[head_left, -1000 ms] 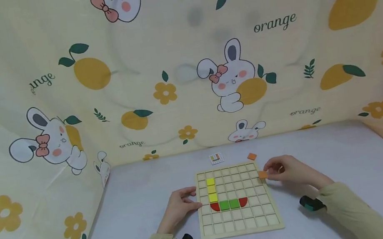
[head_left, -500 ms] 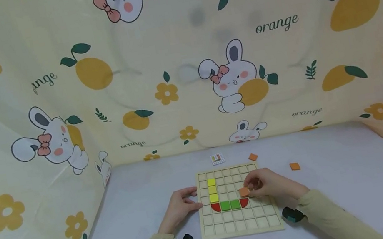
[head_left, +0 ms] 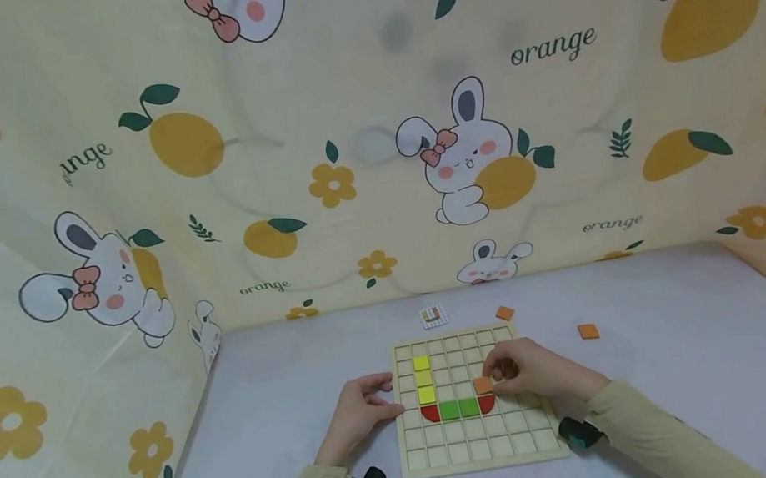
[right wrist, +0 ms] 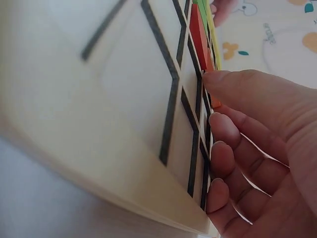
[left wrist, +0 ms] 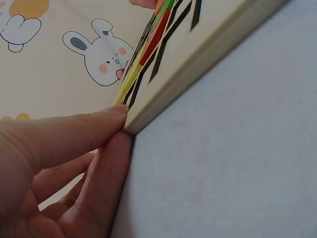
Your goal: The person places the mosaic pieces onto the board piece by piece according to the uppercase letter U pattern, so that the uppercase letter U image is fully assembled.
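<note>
The pale wooden grid board lies on the table, with its cells framed by raised strips. Fingertips and thumb of my left hand touch the board's left edge, the thumb tip at the rim in the left wrist view. My right hand pinches an orange square tile between thumb and index finger, at the cell just above the right red quarter-round tile. Two green tiles lie between this and a second red quarter-round tile. A column of yellow tiles stands above that left red one.
Behind the board lies a small printed pattern card. One loose orange tile is at the board's back right corner, another orange square farther right. A printed cloth hangs behind the table.
My right hand has moved left and toward me from the board's right edge, bringing the orange tile to the cell above the right red tile. My left hand stays at the left edge.
</note>
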`<state>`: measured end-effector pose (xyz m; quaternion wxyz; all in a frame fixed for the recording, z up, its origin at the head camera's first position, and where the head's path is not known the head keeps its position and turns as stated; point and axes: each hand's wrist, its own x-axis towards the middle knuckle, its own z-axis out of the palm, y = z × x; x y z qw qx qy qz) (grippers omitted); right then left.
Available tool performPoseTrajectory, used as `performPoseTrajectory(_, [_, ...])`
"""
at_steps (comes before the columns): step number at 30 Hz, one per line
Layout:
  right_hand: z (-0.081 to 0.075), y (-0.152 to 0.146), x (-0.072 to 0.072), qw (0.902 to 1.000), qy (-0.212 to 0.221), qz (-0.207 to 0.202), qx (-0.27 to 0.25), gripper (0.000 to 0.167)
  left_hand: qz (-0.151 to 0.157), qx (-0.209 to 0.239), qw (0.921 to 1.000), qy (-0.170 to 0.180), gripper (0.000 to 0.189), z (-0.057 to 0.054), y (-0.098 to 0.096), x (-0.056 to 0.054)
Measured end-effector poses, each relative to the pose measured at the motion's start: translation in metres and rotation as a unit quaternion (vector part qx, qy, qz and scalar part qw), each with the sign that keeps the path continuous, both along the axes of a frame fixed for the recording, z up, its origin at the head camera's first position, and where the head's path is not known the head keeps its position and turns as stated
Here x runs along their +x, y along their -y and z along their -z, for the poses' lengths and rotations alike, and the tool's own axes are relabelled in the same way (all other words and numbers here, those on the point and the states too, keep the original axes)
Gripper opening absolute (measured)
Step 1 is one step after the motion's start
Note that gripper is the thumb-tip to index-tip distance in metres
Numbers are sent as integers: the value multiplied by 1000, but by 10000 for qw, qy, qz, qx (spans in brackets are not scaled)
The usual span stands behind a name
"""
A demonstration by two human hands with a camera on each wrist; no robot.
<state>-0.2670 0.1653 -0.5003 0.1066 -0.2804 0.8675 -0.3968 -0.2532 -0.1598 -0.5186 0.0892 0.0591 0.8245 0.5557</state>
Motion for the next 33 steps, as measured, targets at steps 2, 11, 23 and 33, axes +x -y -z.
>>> performPoseTrajectory(2, [1,1,0,10000,2,34,-1,18,0,-7,10000,-11,58,-1,0,0])
performPoseTrajectory(11, [1,2,3,9998,-94,146,5,18,-49,-70,10000,10,59,-2,0,0])
performPoseTrajectory(23, [-11,-9,6,9990,-102,446,7,21,-84,-120,9999,-11,58,-3,-1,0])
performPoseTrajectory(33, [-28,-59,6,9925,-821,908,22,25,-98,-46,9999,66,58,-3,-2,1])
